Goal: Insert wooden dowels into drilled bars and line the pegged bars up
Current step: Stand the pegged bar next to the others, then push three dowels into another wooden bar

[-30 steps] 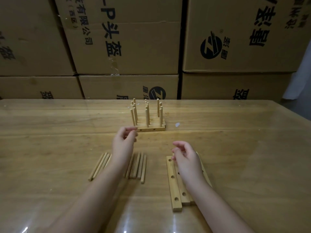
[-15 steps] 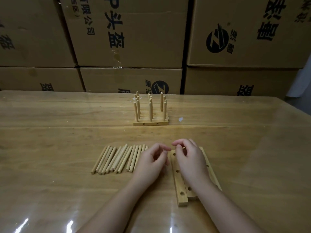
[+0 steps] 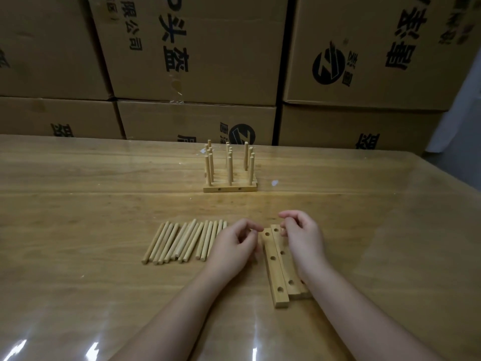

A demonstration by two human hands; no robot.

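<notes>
Several loose wooden dowels [image 3: 182, 241] lie side by side on the table [image 3: 78, 204], left of centre. Just to their right lie three drilled bars [image 3: 273, 267], side by side and pointing away from me. My left hand [image 3: 231, 246] hovers between the dowels and the bars, fingers loosely curled and holding nothing. My right hand [image 3: 303, 238] lies over the right-hand bars with curled fingers near their far ends; I see nothing in it. Farther back stands a block of pegged bars [image 3: 230, 187], lined up with their dowels upright.
Stacked cardboard boxes [image 3: 197, 56] form a wall along the table's far edge. The table's right edge [image 3: 453, 183] runs diagonally at the right. A small white speck [image 3: 274, 182] lies beside the pegged block.
My left hand has drawn back from near the pegged block and moved right, beside the drilled bars. The right hand has stayed over the bars. The dowels are now uncovered.
</notes>
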